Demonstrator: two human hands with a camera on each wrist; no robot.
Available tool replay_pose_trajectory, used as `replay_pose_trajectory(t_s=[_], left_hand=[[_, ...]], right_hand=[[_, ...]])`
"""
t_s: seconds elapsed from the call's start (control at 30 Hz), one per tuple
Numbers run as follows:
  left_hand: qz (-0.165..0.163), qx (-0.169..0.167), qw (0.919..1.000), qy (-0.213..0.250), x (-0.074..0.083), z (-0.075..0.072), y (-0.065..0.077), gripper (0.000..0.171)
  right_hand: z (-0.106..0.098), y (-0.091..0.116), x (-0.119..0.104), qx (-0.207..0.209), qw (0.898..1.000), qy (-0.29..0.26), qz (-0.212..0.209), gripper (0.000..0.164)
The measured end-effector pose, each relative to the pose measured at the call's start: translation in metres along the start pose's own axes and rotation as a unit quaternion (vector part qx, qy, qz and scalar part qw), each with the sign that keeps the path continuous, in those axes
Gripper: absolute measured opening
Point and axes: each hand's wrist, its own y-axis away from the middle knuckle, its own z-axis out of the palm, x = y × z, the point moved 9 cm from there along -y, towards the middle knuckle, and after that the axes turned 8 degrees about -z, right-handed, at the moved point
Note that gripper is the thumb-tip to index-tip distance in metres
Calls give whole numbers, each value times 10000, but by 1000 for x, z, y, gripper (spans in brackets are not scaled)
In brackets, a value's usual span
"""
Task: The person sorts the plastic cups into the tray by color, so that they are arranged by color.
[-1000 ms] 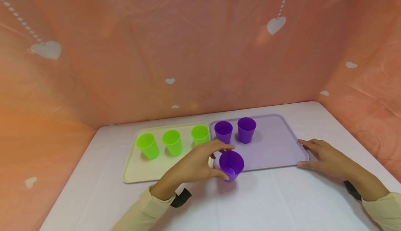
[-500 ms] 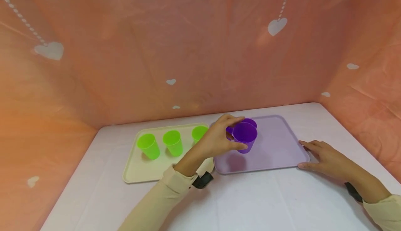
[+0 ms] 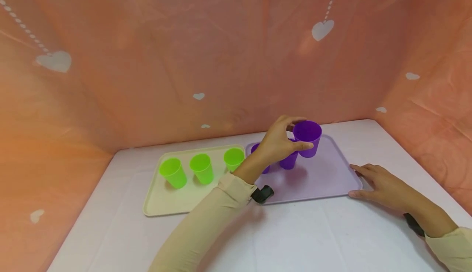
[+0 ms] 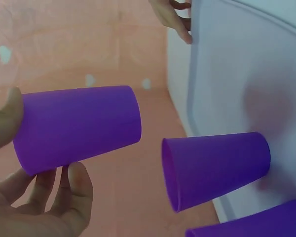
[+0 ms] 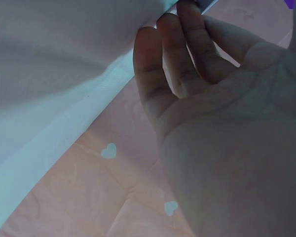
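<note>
My left hand (image 3: 280, 143) holds a purple cup (image 3: 309, 141) between thumb and fingers, upright over the lilac tray (image 3: 317, 182). In the left wrist view the held cup (image 4: 79, 128) is apart from a second purple cup (image 4: 222, 170), which stands on the tray. A third purple cup (image 4: 266, 222) shows in part at that view's lower edge; in the head view my left hand and wrist partly cover both standing cups. My right hand (image 3: 383, 188) touches the tray's near right corner with thumb and fingertips spread; the right wrist view shows its fingers (image 5: 150, 64) extended.
A cream tray (image 3: 166, 202) lies directly left of the lilac one, bearing three green cups (image 3: 202, 169) in a row. Both trays lie on a white-covered table (image 3: 295, 235). An orange cloth backdrop (image 3: 236, 59) with white hearts encloses the back and sides.
My left hand has carried the purple cup from in front of the lilac tray, rightward and back past the two standing purple cups. The right hand stays at the tray corner.
</note>
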Motion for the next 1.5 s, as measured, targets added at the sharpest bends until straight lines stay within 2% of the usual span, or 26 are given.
replay_pose_trajectory(t_s=[0.17, 0.4, 0.53, 0.67, 0.83, 0.93, 1.07, 1.17, 1.27, 1.37, 1.5], left_hand=[[-28, -222, 9993, -294, 2, 16, -22, 66], [162, -720, 9923, -993, -10, 48, -50, 67], [4, -698, 9846, -1601, -22, 59, -57, 68], [-29, -649, 9711, -2295, -28, 70, -59, 69], [-240, -516, 9635, -2615, -36, 72, -56, 69], [-325, -383, 9645, -2593, -38, 68, -56, 71], [-213, -294, 9672, -2514, -34, 62, -56, 78], [-14, -241, 9728, -2304, -28, 54, -49, 79], [295, -96, 9786, -2032, -20, 39, -32, 73], [663, 163, 9780, -1969, -18, 17, -4, 64], [1154, 723, 9719, -1922, -28, -22, 39, 54]], right_hand=[[0, -3, 0, 5, 10000, -11, 8, 90], [2, 1, 4, -19, 9999, -102, 98, 90], [5, 0, 2, -68, 9999, -143, 68, 89], [5, 2, 0, -33, 10000, -71, 60, 89], [6, 2, -2, -66, 9999, -88, 73, 91], [4, -1, -2, 2, 10000, -42, -2, 91], [2, -2, 0, 8, 10000, -7, 32, 92], [5, -1, 3, -99, 9998, -74, 157, 93], [6, -1, 3, -133, 9997, -104, 185, 94], [4, -1, 2, -67, 9999, -99, 122, 91], [2, -1, 1, -4, 9998, -199, 88, 83]])
